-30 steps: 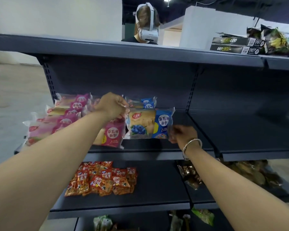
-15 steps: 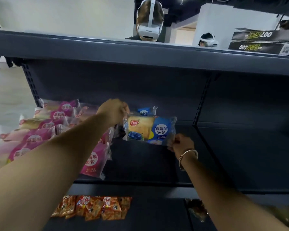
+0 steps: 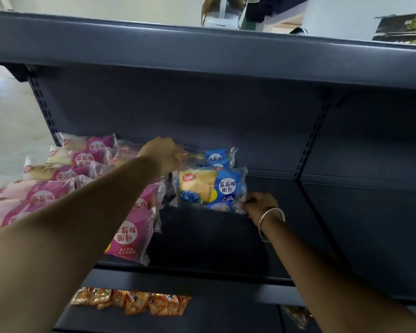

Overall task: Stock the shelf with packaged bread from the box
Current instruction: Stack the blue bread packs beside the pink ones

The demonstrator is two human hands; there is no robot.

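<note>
Blue crinkly plastic bread packet with a blueberry print [image 3: 211,188] sits upright on the dark grey metal shelf [image 3: 214,239], face toward me, long axis running left to right along the shelf. My right hand [image 3: 259,204] pinches its lower right corner, fingers curled on the seal. My left hand [image 3: 162,153] is at its upper left, fingers curled; it looks to grip the top left edge of this packet or the one behind, I cannot tell which

Packet lies between my two hands, right hand low and toward me, left hand high and further back. Second blue packet [image 3: 219,156] stands just behind the first, near the grey back panel [image 3: 226,121]. So room to push back is short: one packet deep, then panel

Left side is crowded. Row of pink plastic strawberry bread packets [image 3: 82,159] fills the shelf from the left upright to my left forearm; the nearest pink packet [image 3: 130,234] leans at the front lip, close beside the blue one. Right side is bare shelf out to the slotted upright [image 3: 308,145], and bare deck in front of the packet too

Judgement: packet is about placed; next move is letting go with both hands, or a small nudge right to square it. Pulling out the left arm risks brushing the leaning pink packet off the front edge

Below: orange snack sachets [image 3: 130,300] on the lower shelf. Box not in view
</note>
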